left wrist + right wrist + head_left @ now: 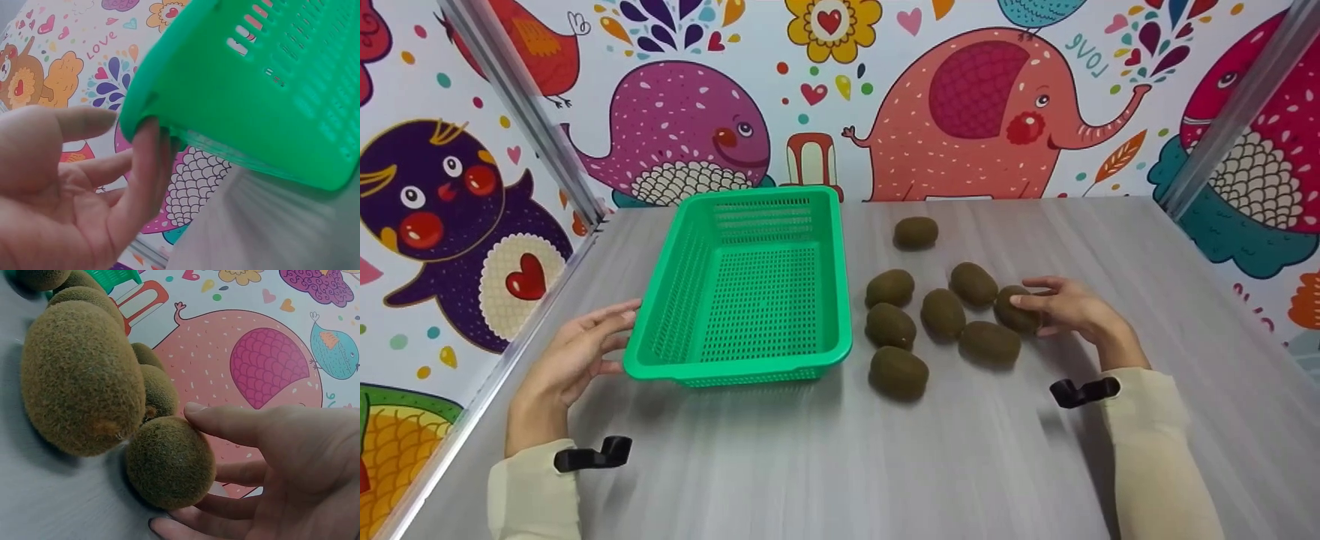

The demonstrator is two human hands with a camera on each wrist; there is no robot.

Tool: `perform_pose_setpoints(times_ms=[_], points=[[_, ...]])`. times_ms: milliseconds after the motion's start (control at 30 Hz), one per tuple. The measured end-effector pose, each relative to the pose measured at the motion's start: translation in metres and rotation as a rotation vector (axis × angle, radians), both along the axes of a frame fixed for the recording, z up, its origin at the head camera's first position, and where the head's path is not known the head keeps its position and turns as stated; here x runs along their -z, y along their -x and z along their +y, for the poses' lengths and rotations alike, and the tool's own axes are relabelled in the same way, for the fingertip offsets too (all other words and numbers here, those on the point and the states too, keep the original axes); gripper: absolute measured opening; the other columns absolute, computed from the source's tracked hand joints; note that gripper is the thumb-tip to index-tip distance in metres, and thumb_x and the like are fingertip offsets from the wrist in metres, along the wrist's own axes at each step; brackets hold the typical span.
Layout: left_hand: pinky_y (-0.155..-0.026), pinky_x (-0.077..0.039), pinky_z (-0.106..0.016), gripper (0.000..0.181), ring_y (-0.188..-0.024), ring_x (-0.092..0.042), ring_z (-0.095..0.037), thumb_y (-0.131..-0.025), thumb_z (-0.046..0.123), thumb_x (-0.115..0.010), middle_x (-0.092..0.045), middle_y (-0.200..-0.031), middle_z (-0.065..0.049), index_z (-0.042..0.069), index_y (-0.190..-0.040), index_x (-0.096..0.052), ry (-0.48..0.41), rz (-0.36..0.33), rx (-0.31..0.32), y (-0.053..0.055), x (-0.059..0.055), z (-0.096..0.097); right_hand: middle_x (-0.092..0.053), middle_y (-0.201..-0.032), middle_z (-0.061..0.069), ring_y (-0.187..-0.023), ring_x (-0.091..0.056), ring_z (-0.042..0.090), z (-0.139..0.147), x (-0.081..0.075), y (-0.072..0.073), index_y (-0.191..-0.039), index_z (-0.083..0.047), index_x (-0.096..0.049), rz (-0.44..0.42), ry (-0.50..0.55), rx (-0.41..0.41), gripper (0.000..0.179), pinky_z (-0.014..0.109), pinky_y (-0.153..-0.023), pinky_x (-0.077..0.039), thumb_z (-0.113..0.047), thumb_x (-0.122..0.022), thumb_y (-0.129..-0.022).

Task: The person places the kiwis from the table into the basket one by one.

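My left hand (574, 364) holds the left rim of a green plastic basket (739, 369), which has nothing in it. In the left wrist view the fingers (147, 174) hook under the basket's lip, with the thumb against its outer edge. On the right, my right hand (1072, 307) grips the rightmost kiwi (1014, 309). The right wrist view shows the thumb on top of this kiwi (170, 464) and fingers curled along its far side and underneath. Several brown fuzzy kiwis lie to its left, including a large-looking one (81, 377) close to that camera.
One kiwi (916, 233) lies apart near the back wall. Another kiwi (898, 373) is nearest the front, right of the basket. The grey table (840, 465) meets cartoon-printed walls (817, 112) behind and at the sides, with metal posts (521, 112) at the corners.
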State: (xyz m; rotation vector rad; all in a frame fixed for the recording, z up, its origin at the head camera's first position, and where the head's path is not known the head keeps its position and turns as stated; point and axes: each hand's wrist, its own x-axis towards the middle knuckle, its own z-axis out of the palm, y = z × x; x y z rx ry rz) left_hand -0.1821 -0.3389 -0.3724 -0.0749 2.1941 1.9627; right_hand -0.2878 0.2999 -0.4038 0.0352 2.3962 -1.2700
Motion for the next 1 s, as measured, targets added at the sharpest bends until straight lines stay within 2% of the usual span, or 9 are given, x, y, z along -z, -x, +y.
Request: perform_pose_setpoints(times_ms=[233, 400, 500, 633, 867, 1000], points=[[-0.071, -0.063, -0.030, 0.053, -0.091, -0.072, -0.007, -0.102, 0.022, -0.060, -0.071, -0.104, 0.014, 0.011, -0.150, -0.042, 0.058, -0.004, 0.007, -0.0024, 0.0006, -0.0028, -0.039, -0.151, 0.027, -0.119, -0.052, 0.027, -0.0017, -0.0013, 0.0003, -0.154, 0.002, -0.029, 0.007, 0.000, -0.010, 0.083, 0.029, -0.088, -0.060, -0.042, -0.068, -0.095], [-0.072, -0.063, -0.030, 0.057, -0.092, -0.070, -0.005, -0.100, 0.024, -0.063, -0.068, -0.107, 0.018, 0.012, -0.151, -0.040, 0.095, -0.019, 0.004, -0.0005, 0.0005, -0.0029, -0.042, -0.148, 0.025, -0.112, -0.056, 0.024, -0.0019, -0.0007, 0.0006, -0.152, 0.002, -0.034, 0.018, -0.007, -0.005, 0.080, 0.026, -0.087, -0.060, -0.041, -0.069, -0.094], [-0.073, -0.063, -0.030, 0.059, -0.094, -0.069, -0.005, -0.100, 0.025, -0.063, -0.068, -0.108, 0.020, 0.013, -0.152, -0.039, 0.099, -0.029, 0.006, 0.0007, -0.0002, -0.0030, -0.041, -0.149, 0.025, -0.116, -0.055, 0.026, -0.0008, -0.0013, 0.0015, -0.152, 0.001, -0.034, 0.010, 0.004, 0.004, 0.079, 0.026, -0.089, -0.059, -0.041, -0.068, -0.095], [-0.072, -0.063, -0.030, 0.061, -0.094, -0.069, -0.005, -0.100, 0.025, -0.064, -0.067, -0.109, 0.022, 0.012, -0.153, -0.037, 0.106, -0.036, 0.007, 0.0012, -0.0010, -0.0026, -0.040, -0.150, 0.023, -0.120, -0.052, 0.025, 0.0006, -0.0032, 0.0025, -0.153, 0.000, -0.032, -0.001, 0.032, 0.025, 0.078, 0.026, -0.091, -0.058, -0.041, -0.066, -0.096], [-0.073, -0.064, -0.031, 0.064, -0.092, -0.070, -0.006, -0.100, 0.024, -0.063, -0.068, -0.108, 0.017, 0.009, -0.155, -0.033, 0.100, -0.032, 0.012, 0.0015, -0.0006, -0.0007, -0.053, -0.132, 0.008, -0.100, -0.058, 0.010, -0.0001, -0.0054, 0.0031, -0.151, 0.000, -0.036, 0.028, 0.083, 0.094, 0.072, 0.028, -0.087, -0.060, -0.036, -0.066, -0.097], [-0.072, -0.063, -0.030, 0.064, -0.092, -0.070, -0.006, -0.100, 0.024, -0.063, -0.068, -0.108, 0.016, 0.011, -0.154, -0.033, 0.104, -0.038, 0.013, 0.0013, -0.0014, -0.0016, -0.050, -0.132, 0.008, -0.103, -0.054, 0.013, -0.0018, -0.0073, 0.0019, -0.153, 0.001, -0.033, 0.010, 0.113, 0.115, 0.073, 0.028, -0.089, -0.060, -0.035, -0.065, -0.098]])
